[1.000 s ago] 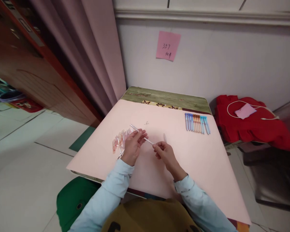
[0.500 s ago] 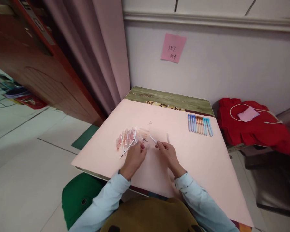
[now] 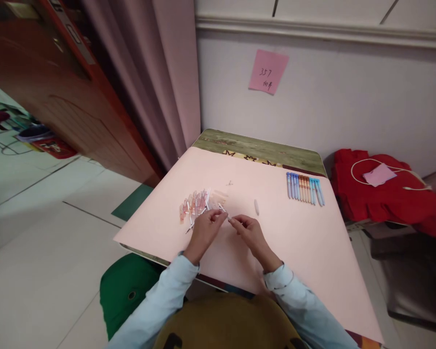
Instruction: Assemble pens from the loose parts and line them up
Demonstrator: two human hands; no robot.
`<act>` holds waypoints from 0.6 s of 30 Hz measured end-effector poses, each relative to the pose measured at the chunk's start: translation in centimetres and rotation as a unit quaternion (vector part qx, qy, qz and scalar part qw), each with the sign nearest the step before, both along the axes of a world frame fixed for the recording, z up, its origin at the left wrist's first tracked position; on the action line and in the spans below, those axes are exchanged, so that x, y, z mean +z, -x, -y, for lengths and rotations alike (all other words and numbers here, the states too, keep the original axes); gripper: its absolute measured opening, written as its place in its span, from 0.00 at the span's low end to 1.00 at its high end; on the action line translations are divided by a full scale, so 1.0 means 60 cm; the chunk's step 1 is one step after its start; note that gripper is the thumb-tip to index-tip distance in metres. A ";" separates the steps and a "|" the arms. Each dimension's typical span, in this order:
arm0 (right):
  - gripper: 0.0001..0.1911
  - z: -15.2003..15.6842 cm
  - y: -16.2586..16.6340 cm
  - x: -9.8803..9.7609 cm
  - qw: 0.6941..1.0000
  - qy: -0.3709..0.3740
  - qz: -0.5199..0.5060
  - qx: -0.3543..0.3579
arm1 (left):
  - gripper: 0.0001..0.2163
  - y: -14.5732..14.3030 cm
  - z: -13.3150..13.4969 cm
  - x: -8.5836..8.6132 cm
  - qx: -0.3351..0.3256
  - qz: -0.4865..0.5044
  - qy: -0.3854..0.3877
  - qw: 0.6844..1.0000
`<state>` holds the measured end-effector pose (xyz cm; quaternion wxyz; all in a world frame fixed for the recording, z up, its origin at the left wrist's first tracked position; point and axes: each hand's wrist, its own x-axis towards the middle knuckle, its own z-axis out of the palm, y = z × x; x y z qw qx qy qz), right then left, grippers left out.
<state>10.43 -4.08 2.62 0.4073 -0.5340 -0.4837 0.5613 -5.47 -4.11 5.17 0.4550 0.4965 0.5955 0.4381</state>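
My left hand (image 3: 205, 229) and my right hand (image 3: 247, 231) meet over the pink sheet (image 3: 283, 252) on the small table. Their fingertips pinch a thin white pen refill (image 3: 223, 212) between them; both hands are closed on it. Just beyond my left hand lies a heap of clear pinkish pen parts (image 3: 196, 205) with more thin refills. A small white cap (image 3: 256, 207) lies on the sheet, a little past my right hand.
A row of several finished blue and orange pens (image 3: 304, 188) lies at the sheet's far right. A pink note (image 3: 268, 71) hangs on the wall. A red cloth with a white cable (image 3: 385, 194) is at the right, a green stool (image 3: 125, 291) below left.
The long refill held up in my left hand a second ago has come down near the heap. Both hands have drawn together, fingertips now almost touching.
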 end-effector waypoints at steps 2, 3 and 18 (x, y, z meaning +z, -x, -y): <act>0.16 0.004 -0.001 0.006 0.998 -0.039 0.035 0.036 | 0.16 -0.007 -0.015 0.008 -0.002 0.128 0.071 0.989; 0.16 0.005 -0.005 0.008 0.996 -0.056 0.061 0.046 | 0.17 -0.004 -0.022 0.011 0.014 0.178 0.088 0.980; 0.14 -0.009 0.003 -0.017 0.971 -0.051 0.233 0.030 | 0.14 0.085 0.007 -0.034 0.073 -0.129 0.001 0.989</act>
